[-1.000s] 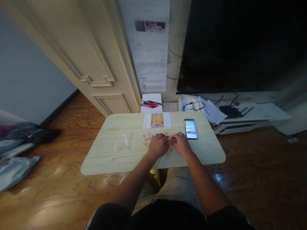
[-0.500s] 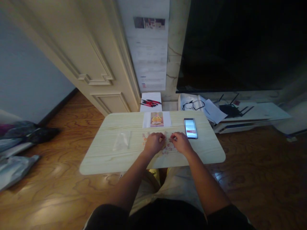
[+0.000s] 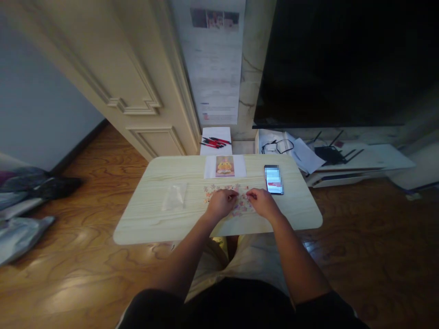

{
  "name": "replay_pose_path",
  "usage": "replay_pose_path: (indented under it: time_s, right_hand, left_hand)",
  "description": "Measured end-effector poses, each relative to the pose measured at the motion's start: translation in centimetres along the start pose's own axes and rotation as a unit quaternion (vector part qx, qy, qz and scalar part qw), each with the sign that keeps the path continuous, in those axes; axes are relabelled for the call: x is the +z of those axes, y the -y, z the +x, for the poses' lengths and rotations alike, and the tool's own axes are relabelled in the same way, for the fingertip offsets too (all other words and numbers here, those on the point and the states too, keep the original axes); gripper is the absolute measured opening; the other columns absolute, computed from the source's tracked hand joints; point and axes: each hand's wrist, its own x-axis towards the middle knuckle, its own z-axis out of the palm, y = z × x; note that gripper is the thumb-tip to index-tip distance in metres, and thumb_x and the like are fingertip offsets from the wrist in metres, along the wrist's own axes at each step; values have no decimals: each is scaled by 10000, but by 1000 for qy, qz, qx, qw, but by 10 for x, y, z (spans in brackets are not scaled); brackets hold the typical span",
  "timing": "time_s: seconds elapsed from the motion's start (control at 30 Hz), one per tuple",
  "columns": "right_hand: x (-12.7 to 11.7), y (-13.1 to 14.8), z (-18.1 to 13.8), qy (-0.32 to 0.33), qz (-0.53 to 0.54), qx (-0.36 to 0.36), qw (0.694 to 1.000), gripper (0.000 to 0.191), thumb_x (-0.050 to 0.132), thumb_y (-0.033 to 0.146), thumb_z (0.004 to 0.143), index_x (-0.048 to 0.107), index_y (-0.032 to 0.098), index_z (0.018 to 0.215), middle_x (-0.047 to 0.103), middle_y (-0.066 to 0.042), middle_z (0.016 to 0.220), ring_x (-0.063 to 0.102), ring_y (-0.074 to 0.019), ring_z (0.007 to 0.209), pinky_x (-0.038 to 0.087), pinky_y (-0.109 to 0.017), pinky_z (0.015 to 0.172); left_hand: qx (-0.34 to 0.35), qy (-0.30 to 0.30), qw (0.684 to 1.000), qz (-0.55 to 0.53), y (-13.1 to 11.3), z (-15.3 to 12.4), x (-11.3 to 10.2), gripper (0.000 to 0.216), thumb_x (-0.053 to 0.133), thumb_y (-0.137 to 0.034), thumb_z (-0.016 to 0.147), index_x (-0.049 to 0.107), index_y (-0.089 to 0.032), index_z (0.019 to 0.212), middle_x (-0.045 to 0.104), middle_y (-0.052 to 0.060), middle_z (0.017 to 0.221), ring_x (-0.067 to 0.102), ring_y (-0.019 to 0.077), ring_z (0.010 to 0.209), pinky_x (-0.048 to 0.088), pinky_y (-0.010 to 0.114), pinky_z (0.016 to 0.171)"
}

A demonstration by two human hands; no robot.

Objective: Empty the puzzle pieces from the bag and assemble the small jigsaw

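Observation:
Small, pale pink and orange jigsaw puzzle pieces (image 3: pixel 236 212) lie scattered in the middle of the light wood-grain table (image 3: pixel 147 224). Over the left part of them my left hand (image 3: pixel 222 203) is closed in a pinch, fingertips turned right. Facing it across a small gap, my right hand (image 3: pixel 263 202) pinches too, low over the pieces' right side. Whatever sits between the fingertips of either hand is too small to make out. Just beyond the hands lies a white sheet with a printed picture (image 3: pixel 225 167) of a yellow-orange figure.
A clear plastic bag (image 3: pixel 174 197) rests left of the pieces, and a lit phone (image 3: pixel 273 179) lies to the right. Behind the table, red and black pens (image 3: pixel 216 142) lie on a white surface. A router (image 3: pixel 329 156) and papers (image 3: pixel 305 155) occupy the low shelf beneath the television.
My view has tilted slightly, so the table sits a little higher. My right hand has shifted slightly right, widening the gap between the hands. Both remain pinched.

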Motion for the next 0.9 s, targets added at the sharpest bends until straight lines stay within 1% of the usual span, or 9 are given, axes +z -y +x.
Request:
replay_pose_path:
  time_s: [0.17,0.27,0.4,0.53,0.67,0.8,0.9]
  right_hand:
    - [-4,-1,-1,-20,-2,17,1000,161,669,191,935,767,246,1051,795,-45,1046,726,-203,972,527,-301,889]
    - [-4,1,1,-27,3,11,1000,168,671,195,937,763,245,1069,794,-49,1056,725,-203,978,526,-304,894]
    - [2,6,7,-29,-5,-4,1000,160,678,186,928,769,244,1046,795,-46,1042,717,-205,976,517,-303,890]
    - [13,14,14,-17,-40,-28,999,147,676,218,942,776,264,1040,794,-32,1036,696,-207,990,498,-303,900]
    - [12,17,20,12,-82,-49,995,161,657,229,960,786,270,1048,783,-34,1060,669,-208,1026,473,-309,949]
    - [-1,8,23,-28,-108,-23,993,227,586,168,975,781,216,1081,750,-76,1093,645,-206,1061,456,-301,981]
    - [-5,2,22,-36,-133,8,990,213,590,216,979,784,205,1066,729,-96,1065,639,-215,1054,454,-303,972]
  left_hand:
    - [43,7,999,24,-1,0,4,239,604,-215,908,810,-240,1027,797,51,965,707,195,869,525,322,874]
    - [63,3,997,43,1,-3,5,229,605,-230,916,808,-234,1020,782,76,965,685,217,914,504,367,919]
    - [91,5,994,63,3,-9,5,221,621,-246,915,816,-253,1019,762,85,995,654,231,950,485,410,942]
    - [109,6,991,76,4,-15,5,252,605,-243,928,817,-267,1061,749,81,1065,631,239,997,479,421,948]
    - [105,-3,990,91,8,-19,0,244,608,-248,929,818,-278,1051,735,80,1069,613,245,1018,473,429,949]
    - [75,-20,991,111,15,-20,-7,250,633,-225,896,800,-276,1075,724,78,1075,610,261,1005,476,442,919]
    - [59,-31,991,117,14,-18,-6,318,601,-192,903,757,-257,1172,721,83,1123,613,256,1024,482,428,925]
